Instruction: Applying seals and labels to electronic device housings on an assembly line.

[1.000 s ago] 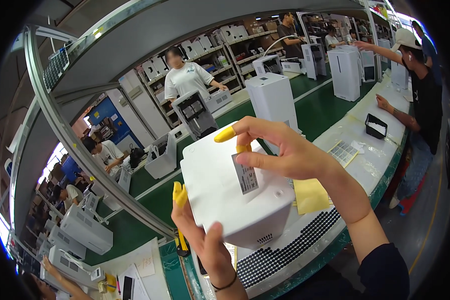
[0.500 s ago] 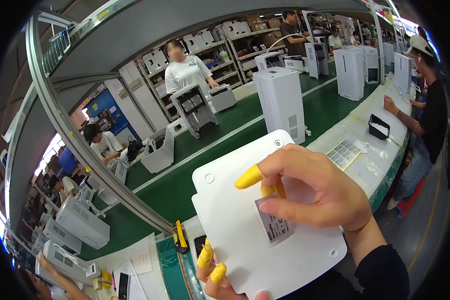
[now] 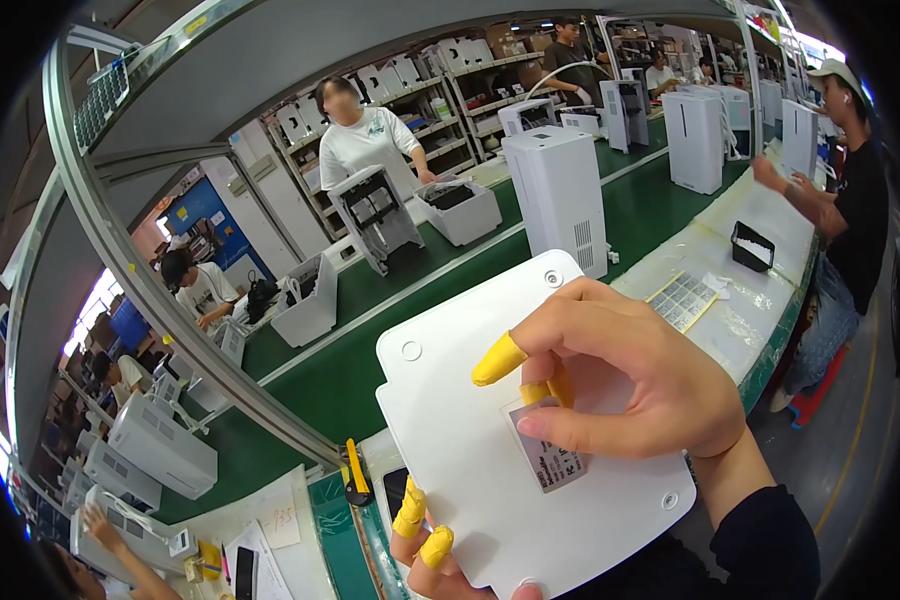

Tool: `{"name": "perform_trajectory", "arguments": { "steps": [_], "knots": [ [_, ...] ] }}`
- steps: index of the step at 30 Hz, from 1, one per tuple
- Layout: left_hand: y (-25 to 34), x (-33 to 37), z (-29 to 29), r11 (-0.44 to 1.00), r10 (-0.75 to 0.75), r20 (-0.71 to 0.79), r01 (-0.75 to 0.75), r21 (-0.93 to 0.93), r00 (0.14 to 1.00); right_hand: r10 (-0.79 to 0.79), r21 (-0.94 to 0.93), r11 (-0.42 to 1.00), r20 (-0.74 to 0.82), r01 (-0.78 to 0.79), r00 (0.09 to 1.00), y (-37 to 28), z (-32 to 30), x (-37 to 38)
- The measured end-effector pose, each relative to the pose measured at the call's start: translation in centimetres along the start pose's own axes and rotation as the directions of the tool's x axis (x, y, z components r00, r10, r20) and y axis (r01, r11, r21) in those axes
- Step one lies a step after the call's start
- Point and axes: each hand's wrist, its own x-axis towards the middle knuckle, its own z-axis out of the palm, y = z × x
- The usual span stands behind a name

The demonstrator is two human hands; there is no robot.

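A white plastic panel point(image 3: 450, 400) with round corner recesses is tilted up before me. My left hand point(image 3: 432, 560) grips its lower left edge, with yellow finger cots on two fingertips and the thumb at the bottom edge. My right hand point(image 3: 640, 385) is curled over the panel, also wearing yellow finger cots. Its thumb and a bent finger pinch the upper edge of a silver-grey label point(image 3: 552, 462). The label lies over a faint rectangular outline on the panel; I cannot tell whether it is stuck down. The right index finger extends over the panel, close to its surface.
Beyond the panel a green conveyor point(image 3: 370, 345) carries white appliance housings point(image 3: 555, 200). On the right bench are a label sheet point(image 3: 684, 302) and a black tray point(image 3: 753, 247). A yellow-black cutter point(image 3: 356, 473) lies by a metal post point(image 3: 190, 350). Co-workers stand or sit around.
The label has shifted slightly down and left against the panel, my right hand still pinching it. Across the conveyor, a person's white housing has moved nearer. The co-worker at right has raised their hands.
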Motion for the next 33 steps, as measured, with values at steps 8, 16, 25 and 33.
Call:
{"name": "perform_trajectory", "arguments": {
  "steps": [8,16,25,33],
  "knots": [
    [-1.3,-0.3,-0.3,0.998,0.028,0.025,-0.026,-0.054,0.999,-0.006,-0.038,0.999,0.000,0.006,1.000,0.2,0.4,0.3],
    [-1.2,-0.6,-0.3,0.998,-0.013,0.031,0.015,-0.067,0.999,-0.050,-0.098,0.994,0.004,0.050,0.999,0.3,0.3,0.3],
    [-1.2,-0.5,-0.4,0.994,-0.042,0.024,0.045,-0.100,0.999,-0.100,-0.129,0.986,0.029,0.103,0.995,0.5,0.3,0.5],
    [-1.1,-0.3,-0.5,0.997,-0.002,0.041,0.005,-0.074,0.999,-0.109,-0.151,0.982,0.044,0.115,0.993,0.4,0.4,0.6]
  ]
}}
